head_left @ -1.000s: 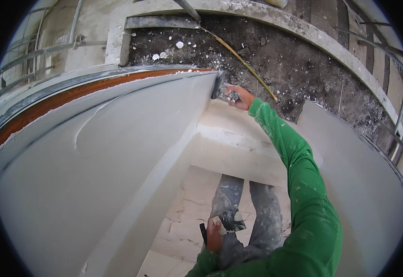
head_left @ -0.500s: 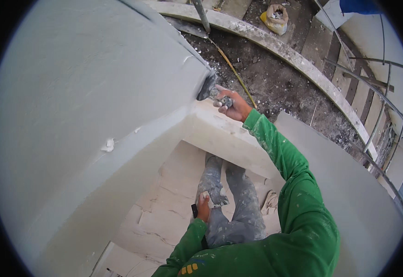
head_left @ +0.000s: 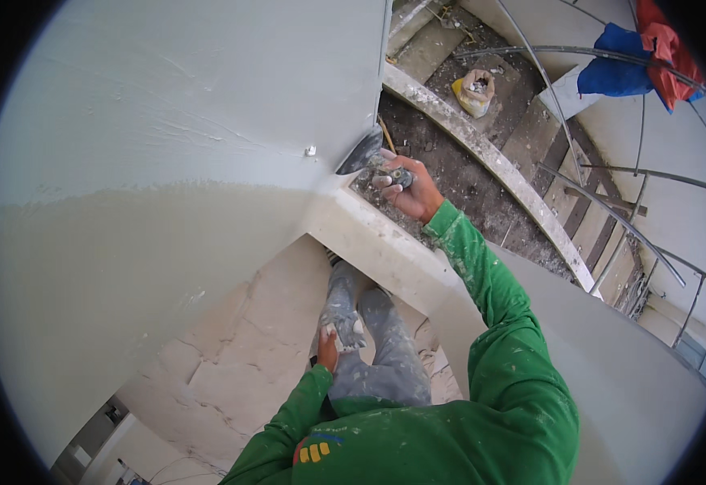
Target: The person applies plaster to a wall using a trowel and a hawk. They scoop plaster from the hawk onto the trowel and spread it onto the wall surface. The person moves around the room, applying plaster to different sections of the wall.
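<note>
My right hand (head_left: 408,187) is closed round the handle of a putty knife (head_left: 361,151) with a dark, broad blade. Its blade lies at the vertical edge of the grey-white wall (head_left: 232,89), just above the pale ledge (head_left: 385,242). Lower down, in front of my legs, my left hand (head_left: 328,347) is closed on a putty-smeared flat blade (head_left: 348,335); its handle is mostly hidden by the fingers. A small lump of white putty (head_left: 311,151) sticks to the wall left of the knife. The wall's lower part is darker and greenish beige.
Beyond the ledge lies a dirty floor strip, bordered by a curved concrete kerb (head_left: 490,153). An opened sack (head_left: 474,92) stands past it. Bent metal rails (head_left: 611,214) cross the right side, with blue cloth (head_left: 614,65) and red cloth (head_left: 666,48) hanging above.
The view has turned, so the wall edge now stands nearly upright and the hanging cloths show more. The putty knife stays at the wall edge, its blade showing broader. Both hands keep their hold.
</note>
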A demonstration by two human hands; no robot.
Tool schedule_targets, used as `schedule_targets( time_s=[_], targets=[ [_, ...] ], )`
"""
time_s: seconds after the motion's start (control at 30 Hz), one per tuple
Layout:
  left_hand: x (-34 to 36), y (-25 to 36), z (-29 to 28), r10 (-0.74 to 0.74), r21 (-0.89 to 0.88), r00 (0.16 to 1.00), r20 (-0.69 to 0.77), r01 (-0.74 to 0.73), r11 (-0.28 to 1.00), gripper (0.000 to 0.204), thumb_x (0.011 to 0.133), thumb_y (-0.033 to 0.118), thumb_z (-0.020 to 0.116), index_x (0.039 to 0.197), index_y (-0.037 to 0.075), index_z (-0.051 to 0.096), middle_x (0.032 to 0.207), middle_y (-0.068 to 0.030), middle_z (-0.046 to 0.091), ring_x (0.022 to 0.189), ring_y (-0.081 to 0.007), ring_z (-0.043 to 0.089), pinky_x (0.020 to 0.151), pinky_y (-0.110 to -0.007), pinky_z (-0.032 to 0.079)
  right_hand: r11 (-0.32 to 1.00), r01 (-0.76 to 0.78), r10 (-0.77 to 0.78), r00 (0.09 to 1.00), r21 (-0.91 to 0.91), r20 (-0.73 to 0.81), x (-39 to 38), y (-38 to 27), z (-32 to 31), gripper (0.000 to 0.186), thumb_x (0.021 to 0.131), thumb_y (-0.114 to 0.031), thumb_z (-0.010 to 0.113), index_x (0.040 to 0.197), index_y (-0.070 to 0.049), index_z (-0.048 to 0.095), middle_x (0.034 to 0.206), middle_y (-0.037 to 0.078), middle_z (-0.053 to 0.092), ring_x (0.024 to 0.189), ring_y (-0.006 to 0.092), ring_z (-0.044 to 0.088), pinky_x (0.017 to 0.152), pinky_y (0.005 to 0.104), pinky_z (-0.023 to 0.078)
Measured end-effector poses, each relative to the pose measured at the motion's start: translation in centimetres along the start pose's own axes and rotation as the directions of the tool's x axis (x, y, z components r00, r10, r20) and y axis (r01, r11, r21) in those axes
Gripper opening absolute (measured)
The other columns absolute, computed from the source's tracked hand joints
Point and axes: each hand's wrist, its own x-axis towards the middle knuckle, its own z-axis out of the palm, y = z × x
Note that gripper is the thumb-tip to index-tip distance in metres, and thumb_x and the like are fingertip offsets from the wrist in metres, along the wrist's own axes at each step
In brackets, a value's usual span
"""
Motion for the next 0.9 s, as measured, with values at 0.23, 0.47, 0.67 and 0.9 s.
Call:
schedule_targets(
  time_s=[0.23,0.47,0.67,0.9],
  targets=[
    [0.0,0.3,0.6,0.057,0.143,0.998,0.013,-0.059,0.988,0.032,0.097,0.021,0.046,0.121,-0.002,0.045,0.112,-0.0171,0.055,0.106,-0.0267,0.052,0.095,-0.036,0.038,1.0,-0.016,0.018,0.997,-0.021,0.078,-4.6,0.4,7.0,0.065,0.083,-0.003,0.05,0.141,-0.014,0.022,0.085,0.011,0.042,0.068,0.0167,0.047,0.042,0.0191,0.04],
    [0.6,1.1,1.6,0.102,0.036,0.993,0.064,-0.104,0.994,0.029,0.097,0.019,0.046,0.12,0.001,0.045,0.108,-0.0164,0.056,0.103,-0.0278,0.053,0.093,-0.037,0.04,0.997,-0.034,0.045,0.986,-0.069,0.16,-9.5,1.0,15.5,0.047,0.084,-0.004,0.053,0.125,-0.008,0.03,0.089,0.011,0.042,0.071,0.017,0.049,0.044,0.0189,0.042],
    [2.0,1.3,1.8,0.279,0.18,0.959,0.043,-0.282,0.942,0.03,0.097,0.021,0.046,0.118,0.0,0.045,0.107,-0.0196,0.057,0.102,-0.0339,0.055,0.091,-0.04,0.041,0.993,-0.055,0.076,0.976,-0.108,0.203,-13.4,1.4,22.5,0.02,0.086,-0.004,0.051,0.103,0.001,0.043,0.086,0.01,0.047,0.071,0.0161,0.05,0.045,0.0182,0.045],
    [1.3,3.0,1.6,0.347,0.218,0.936,0.049,-0.349,0.911,0.031,0.096,0.022,0.045,0.118,0.001,0.045,0.102,-0.0226,0.058,0.097,-0.038,0.056,0.087,-0.043,0.043,0.988,-0.045,0.085,0.955,-0.145,0.283,-17.9,2.0,29.5,0.013,0.087,-0.003,0.05,0.093,0.008,0.047,0.082,0.012,0.05,0.069,0.0167,0.053,0.049,0.0186,0.051]
  ],
)
